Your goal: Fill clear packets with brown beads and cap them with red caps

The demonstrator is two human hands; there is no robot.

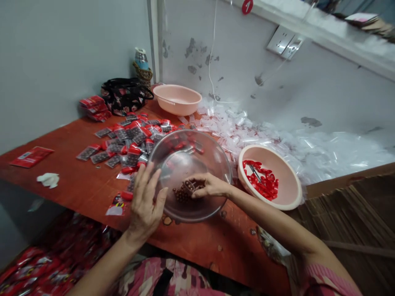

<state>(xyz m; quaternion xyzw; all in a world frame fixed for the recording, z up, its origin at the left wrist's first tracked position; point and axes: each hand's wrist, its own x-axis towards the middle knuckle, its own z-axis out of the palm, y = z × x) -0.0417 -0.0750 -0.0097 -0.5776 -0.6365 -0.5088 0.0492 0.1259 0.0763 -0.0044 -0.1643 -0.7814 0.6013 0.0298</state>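
A large see-through bowl stands on the table in front of me, with a small heap of brown beads at its near side. My right hand reaches into the bowl, fingers curled round what looks like a small clear case with beads at its mouth; the fingers partly hide it. My left hand is raised by the bowl's left rim, palm towards it and fingers stretched, holding nothing. Whether it touches the rim I cannot tell. Behind it lie clear bead-filled cases with red caps.
A pink basin with red caps stands at right, another pink basin at the back. Clear empty cases pile along the wall. A floral bag, red packets and a crumpled tissue are left. Cardboard borders the right.
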